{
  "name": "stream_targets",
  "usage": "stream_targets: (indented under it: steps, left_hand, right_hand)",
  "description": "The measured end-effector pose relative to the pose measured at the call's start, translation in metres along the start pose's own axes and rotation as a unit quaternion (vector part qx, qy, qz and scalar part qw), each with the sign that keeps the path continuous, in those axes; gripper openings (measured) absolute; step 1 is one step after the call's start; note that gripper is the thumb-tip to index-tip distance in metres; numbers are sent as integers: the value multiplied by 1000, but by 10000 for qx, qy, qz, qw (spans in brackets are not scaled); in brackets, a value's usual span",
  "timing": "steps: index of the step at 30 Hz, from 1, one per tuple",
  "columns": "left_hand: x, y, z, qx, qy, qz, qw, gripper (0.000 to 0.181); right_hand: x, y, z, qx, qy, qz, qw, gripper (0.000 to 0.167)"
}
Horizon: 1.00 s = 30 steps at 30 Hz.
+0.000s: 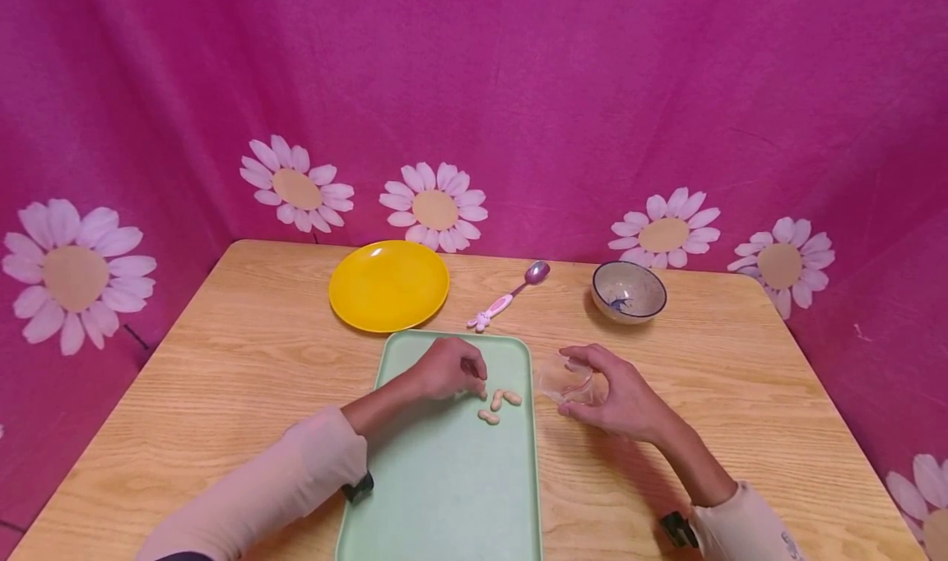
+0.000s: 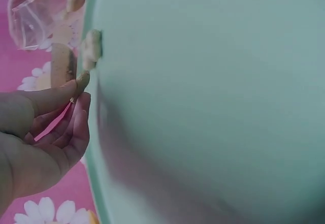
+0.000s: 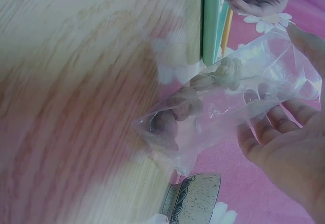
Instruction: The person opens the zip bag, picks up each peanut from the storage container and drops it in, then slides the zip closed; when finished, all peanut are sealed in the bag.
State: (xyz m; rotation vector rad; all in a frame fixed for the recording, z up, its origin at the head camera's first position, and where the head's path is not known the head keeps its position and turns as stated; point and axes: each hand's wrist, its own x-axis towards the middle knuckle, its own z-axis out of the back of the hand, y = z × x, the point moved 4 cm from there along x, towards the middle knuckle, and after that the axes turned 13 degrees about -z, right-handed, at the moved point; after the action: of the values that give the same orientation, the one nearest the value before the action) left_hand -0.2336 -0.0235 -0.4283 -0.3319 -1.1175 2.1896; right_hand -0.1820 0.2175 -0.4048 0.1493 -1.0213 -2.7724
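Over the green tray (image 1: 452,479), my left hand (image 1: 448,372) pinches a peanut (image 2: 81,83) between thumb and fingertips. Several unshelled peanuts lie near the tray's right edge, among them one peanut (image 1: 489,417) closest to me. Just right of the tray, my right hand (image 1: 622,395) holds a clear plastic bag (image 3: 213,99) by its upper part, thumb on one side and fingers on the other. Through the film, several peanuts (image 3: 185,106) show along the lower part of the bag in the right wrist view.
At the back, a yellow plate (image 1: 389,286) stands behind the tray. A spoon (image 1: 504,302) with a pink rabbit handle lies to its right. A speckled bowl (image 1: 629,292) with a dark rim is farther right. The wooden table (image 1: 244,355) ends at a pink flowered curtain.
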Motion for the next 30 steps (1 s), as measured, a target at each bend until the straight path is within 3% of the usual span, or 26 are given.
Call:
stream_targets:
  steps: [9,15,22,30]
  left_hand:
    - [13,-25,7,-190,-196,-90,9996,13]
    - [21,-45,-3,-464,-378,-433,9973,10]
    - [29,-60,-20,-837,-610,-389,9939,7]
    - [30,-70,-28,-1209,-411,-434,9909,15]
  right_hand:
    - [0,1,1,-49,-20,-15,10000,69]
    - [0,0,0,-36,30,-73,10000,68]
    - [0,-1,0,-25,32,-82,10000,70]
    - [1,0,0,-39,-27,50,10000,67]
